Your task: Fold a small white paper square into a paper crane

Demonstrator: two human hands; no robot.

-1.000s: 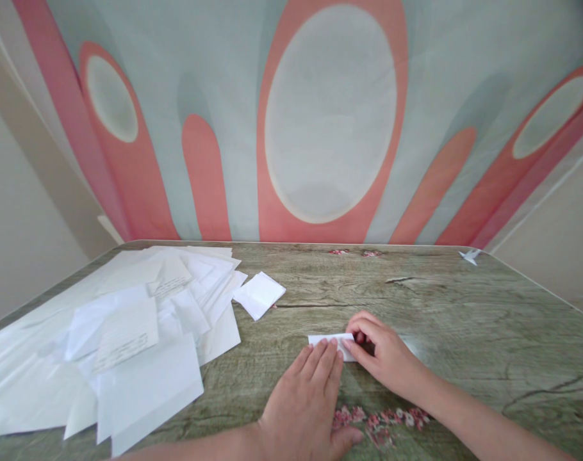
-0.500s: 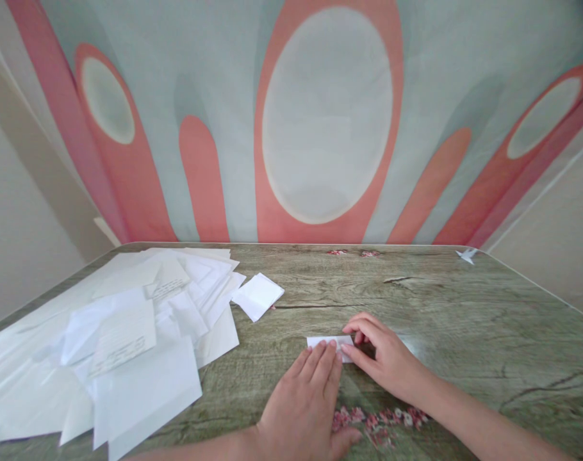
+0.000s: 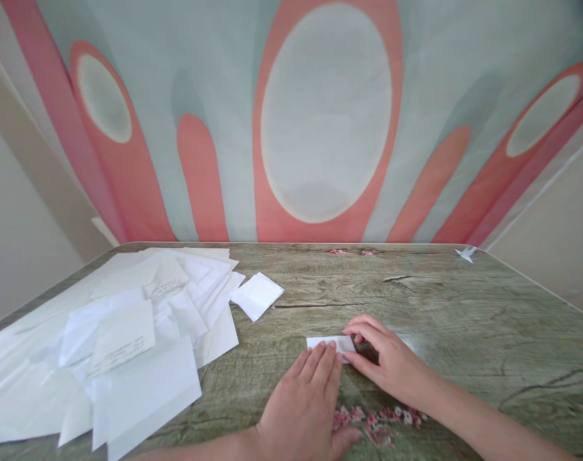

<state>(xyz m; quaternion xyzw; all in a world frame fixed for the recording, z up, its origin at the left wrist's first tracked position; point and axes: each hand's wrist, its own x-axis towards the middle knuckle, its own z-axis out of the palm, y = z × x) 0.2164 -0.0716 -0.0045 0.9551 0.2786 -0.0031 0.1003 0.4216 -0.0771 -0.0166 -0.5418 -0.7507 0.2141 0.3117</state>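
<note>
A small folded white paper (image 3: 323, 340) lies on the wood-patterned table. My left hand (image 3: 303, 390) is laid flat over its lower edge, fingers stretched out and pressing down, with the thumb pointing right. At the paper's right end is my right hand (image 3: 385, 355), its fingers curled. The index fingertip touches the upper right corner and the thumb tip the lower right corner, so the paper's end sits between them. Part of the paper's lower side is hidden beneath the left fingers.
A large heap of white papers (image 3: 147, 390) covers the table's left side, some sheets with writing. Several small square papers (image 3: 257, 296) lie beside it. A folded white paper figure (image 3: 465, 254) stands at the far right corner. Behind rises a patterned wall (image 3: 238, 128).
My right thumb has slid off the paper's face to its lower right corner, uncovering more of the right end. The left hand stays in place.
</note>
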